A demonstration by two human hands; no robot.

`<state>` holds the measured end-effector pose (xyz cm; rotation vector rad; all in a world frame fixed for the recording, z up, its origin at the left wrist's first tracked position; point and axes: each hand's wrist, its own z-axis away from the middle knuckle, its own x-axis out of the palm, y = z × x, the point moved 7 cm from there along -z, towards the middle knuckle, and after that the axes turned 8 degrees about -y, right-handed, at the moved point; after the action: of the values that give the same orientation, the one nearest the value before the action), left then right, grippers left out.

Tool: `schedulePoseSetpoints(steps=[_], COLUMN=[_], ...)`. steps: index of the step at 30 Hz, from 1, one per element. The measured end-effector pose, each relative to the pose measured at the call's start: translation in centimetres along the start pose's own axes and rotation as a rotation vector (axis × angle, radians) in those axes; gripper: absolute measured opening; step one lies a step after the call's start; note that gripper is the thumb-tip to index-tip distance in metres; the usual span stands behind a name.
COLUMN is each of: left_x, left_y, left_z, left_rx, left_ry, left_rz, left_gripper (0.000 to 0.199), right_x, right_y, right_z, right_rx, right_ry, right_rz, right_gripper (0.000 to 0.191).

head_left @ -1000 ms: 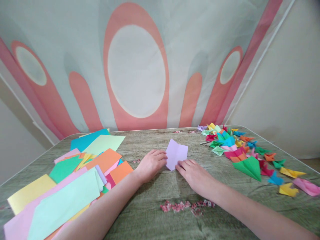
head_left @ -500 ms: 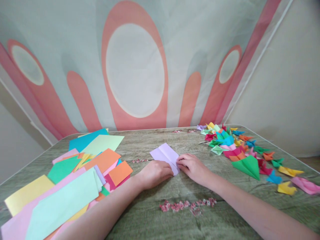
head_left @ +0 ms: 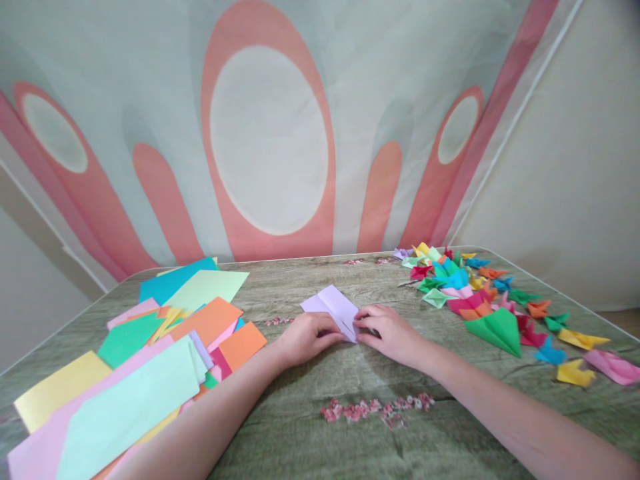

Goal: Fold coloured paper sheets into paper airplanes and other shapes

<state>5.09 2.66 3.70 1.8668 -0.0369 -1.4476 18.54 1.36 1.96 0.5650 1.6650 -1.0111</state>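
Note:
A sheet of lilac origami paper lies on the table at the centre, with a crease down its middle and its near end partly folded. My left hand is closed on the paper's near left edge, the fingers bent and the thumb tip close to them. From the other side, my right hand pinches the near right corner between thumb and fingers. Part of the near fold is hidden by my fingertips.
Loose coloured paper sheets overlap on the left, partly under my left forearm. To the right spreads a pile of small folded paper figures, with a larger green folded piece in front. A printed cloth hangs behind the wood-patterned table.
My left hand has shifted its grip slightly, its thumb now showing at the near edge. My right fingers have spread a little apart at the corner. The paper has barely moved.

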Motion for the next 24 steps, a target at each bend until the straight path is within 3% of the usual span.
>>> schedulePoseSetpoints(steps=[5,10,17,24], left_x=[0.3,0.3,0.4,0.5], left_y=[-1.8,-2.2,-2.4,-2.3], left_z=[-0.3,-0.5,-0.8,-0.8], left_rx=[-0.165,-0.23,-0.252,-0.253], left_ry=[0.146,0.231,0.251,0.276], left_rz=[0.054,0.048,0.008,-0.08], left_gripper=[0.018,0.016,0.015,0.013], right_x=[-0.4,-1.0,-1.8,-1.8], right_y=[-0.6,-1.0,-0.9,-1.2], right_z=[0.1,0.3,1.3,1.7], right_rx=[-0.029,-0.112,-0.219,-0.227], right_ry=[-0.008,-0.084,-0.23,-0.34], right_rz=[0.034,0.043,0.021,0.082], right_gripper=[0.021,0.031,0.057,0.081])
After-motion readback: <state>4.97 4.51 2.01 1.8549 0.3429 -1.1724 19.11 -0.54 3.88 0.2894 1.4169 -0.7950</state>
